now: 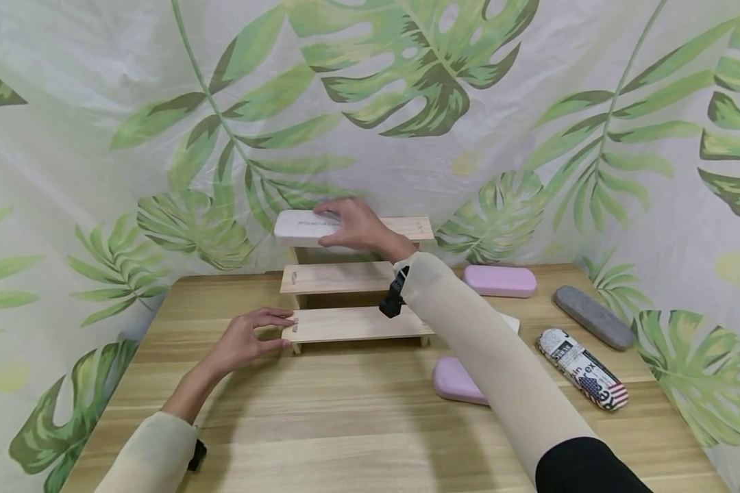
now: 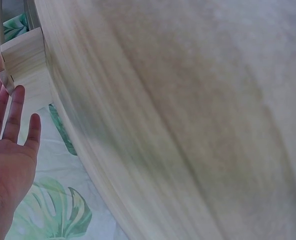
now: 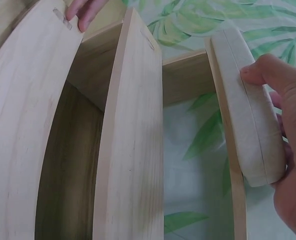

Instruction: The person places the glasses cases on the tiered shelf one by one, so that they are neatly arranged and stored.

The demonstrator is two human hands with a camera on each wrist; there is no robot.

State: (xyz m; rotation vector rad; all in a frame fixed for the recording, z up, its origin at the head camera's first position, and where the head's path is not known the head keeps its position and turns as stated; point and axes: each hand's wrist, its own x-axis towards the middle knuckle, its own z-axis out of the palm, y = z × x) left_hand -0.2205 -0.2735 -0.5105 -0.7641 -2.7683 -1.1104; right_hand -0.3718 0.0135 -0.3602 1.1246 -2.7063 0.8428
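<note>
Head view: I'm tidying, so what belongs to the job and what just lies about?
In use:
right hand holding white case
left hand touching wooden stand

Seemingly lying about:
far pink case
near pink case
gray case
printed case
half-hidden white thing

Classed as a sheeted-off table nook; not assignable with certainty to home, shop or studio. Screened, in the head view, from nine through twelve to three o'clock by creased, green-leaf-printed sheeting [image 1: 376,164]. Furnished at six o'clock with a wood-grain table [image 1: 345,424], set at centre with a tiered pale-wood stand [image 1: 348,325].
</note>
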